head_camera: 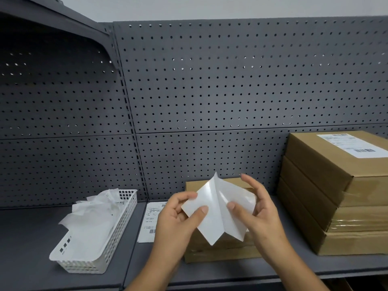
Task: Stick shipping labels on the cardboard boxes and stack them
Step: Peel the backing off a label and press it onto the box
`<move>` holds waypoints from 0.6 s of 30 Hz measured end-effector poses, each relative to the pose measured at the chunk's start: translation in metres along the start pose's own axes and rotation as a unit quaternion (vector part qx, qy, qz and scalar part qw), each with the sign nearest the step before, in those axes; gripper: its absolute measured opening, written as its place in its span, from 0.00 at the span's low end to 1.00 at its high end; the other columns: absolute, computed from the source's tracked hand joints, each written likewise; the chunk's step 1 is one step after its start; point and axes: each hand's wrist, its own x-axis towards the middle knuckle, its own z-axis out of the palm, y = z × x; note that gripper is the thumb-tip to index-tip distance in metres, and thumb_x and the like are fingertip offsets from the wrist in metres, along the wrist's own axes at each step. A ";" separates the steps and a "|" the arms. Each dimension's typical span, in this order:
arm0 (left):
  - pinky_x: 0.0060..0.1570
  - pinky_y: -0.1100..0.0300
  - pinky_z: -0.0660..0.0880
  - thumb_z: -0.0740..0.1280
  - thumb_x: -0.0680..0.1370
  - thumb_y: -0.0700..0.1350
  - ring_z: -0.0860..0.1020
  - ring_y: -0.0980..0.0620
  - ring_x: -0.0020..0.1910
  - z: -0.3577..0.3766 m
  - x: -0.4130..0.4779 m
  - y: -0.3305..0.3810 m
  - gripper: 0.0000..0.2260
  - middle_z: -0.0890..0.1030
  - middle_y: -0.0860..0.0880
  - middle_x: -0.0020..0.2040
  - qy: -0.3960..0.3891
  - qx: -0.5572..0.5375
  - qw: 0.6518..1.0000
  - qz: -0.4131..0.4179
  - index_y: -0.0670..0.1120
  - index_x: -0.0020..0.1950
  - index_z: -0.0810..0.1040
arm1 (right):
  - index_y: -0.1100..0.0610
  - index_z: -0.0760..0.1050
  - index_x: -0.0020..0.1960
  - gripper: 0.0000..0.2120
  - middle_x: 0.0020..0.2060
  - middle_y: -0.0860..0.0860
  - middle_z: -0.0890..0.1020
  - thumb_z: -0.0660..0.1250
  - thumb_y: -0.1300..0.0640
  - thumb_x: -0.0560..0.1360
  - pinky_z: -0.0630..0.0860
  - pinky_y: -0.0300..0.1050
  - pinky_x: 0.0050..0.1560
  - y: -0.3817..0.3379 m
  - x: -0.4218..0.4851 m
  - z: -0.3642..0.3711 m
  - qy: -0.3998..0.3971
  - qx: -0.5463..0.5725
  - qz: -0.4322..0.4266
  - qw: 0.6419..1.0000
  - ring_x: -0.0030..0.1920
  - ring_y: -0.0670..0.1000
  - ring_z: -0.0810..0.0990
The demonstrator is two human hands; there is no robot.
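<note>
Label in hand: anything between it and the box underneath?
Nothing visible: the left hand and right hand hold the label over the box; the box top that shows is bare, though hands and label hide most of it.

Soft, even light falls on the pegboard [231, 80]; left of it, under the overhanging shelf [63, 19], the panel sinks into deep shadow. Below it the label sheet [218, 208] shows a pale sheen. Wide-angle distortion bows the pegboard's edges; detail is slightly soft
</note>
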 end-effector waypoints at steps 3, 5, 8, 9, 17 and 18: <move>0.56 0.49 0.81 0.74 0.75 0.32 0.86 0.46 0.57 -0.009 0.003 0.001 0.25 0.87 0.44 0.57 0.006 -0.049 0.999 -0.014 0.51 0.69 0.76 | 0.45 0.74 0.68 0.30 0.53 0.53 0.87 0.76 0.66 0.71 0.83 0.58 0.56 0.001 0.005 0.002 0.031 0.034 0.016 0.999 0.54 0.56 0.86; 0.58 0.49 0.80 0.74 0.76 0.33 0.85 0.46 0.57 -0.018 0.006 0.002 0.29 0.88 0.45 0.56 0.023 -0.058 0.998 -0.022 0.53 0.72 0.72 | 0.45 0.74 0.68 0.30 0.52 0.53 0.88 0.76 0.66 0.71 0.84 0.58 0.54 0.001 0.008 0.003 0.039 0.045 0.029 0.998 0.52 0.57 0.87; 0.57 0.50 0.80 0.74 0.76 0.34 0.86 0.47 0.57 -0.034 0.011 0.002 0.29 0.88 0.48 0.54 0.048 -0.040 0.998 -0.029 0.52 0.72 0.72 | 0.47 0.75 0.67 0.28 0.50 0.56 0.88 0.76 0.66 0.72 0.82 0.60 0.56 0.000 0.012 0.003 0.048 0.049 0.033 0.997 0.50 0.60 0.87; 0.55 0.51 0.81 0.74 0.76 0.33 0.86 0.47 0.56 -0.039 0.011 0.003 0.28 0.88 0.48 0.54 0.054 -0.034 0.998 -0.029 0.52 0.72 0.72 | 0.47 0.75 0.67 0.28 0.50 0.58 0.88 0.76 0.65 0.72 0.81 0.60 0.57 0.000 0.013 0.002 0.049 0.053 0.034 0.997 0.49 0.61 0.86; 0.49 0.58 0.84 0.75 0.76 0.34 0.87 0.46 0.55 -0.098 0.006 0.010 0.22 0.88 0.45 0.54 0.101 -0.011 0.995 -0.011 0.49 0.66 0.78 | 0.54 0.82 0.58 0.15 0.47 0.60 0.88 0.75 0.64 0.73 0.85 0.44 0.39 -0.007 0.025 0.003 0.073 0.059 0.012 0.995 0.43 0.55 0.88; 0.48 0.59 0.84 0.75 0.76 0.34 0.87 0.46 0.54 -0.106 0.006 0.010 0.21 0.88 0.45 0.54 0.114 -0.007 0.993 -0.007 0.49 0.66 0.78 | 0.54 0.82 0.58 0.14 0.50 0.62 0.87 0.75 0.64 0.73 0.85 0.43 0.39 -0.007 0.027 0.002 0.087 0.060 0.009 0.994 0.44 0.55 0.87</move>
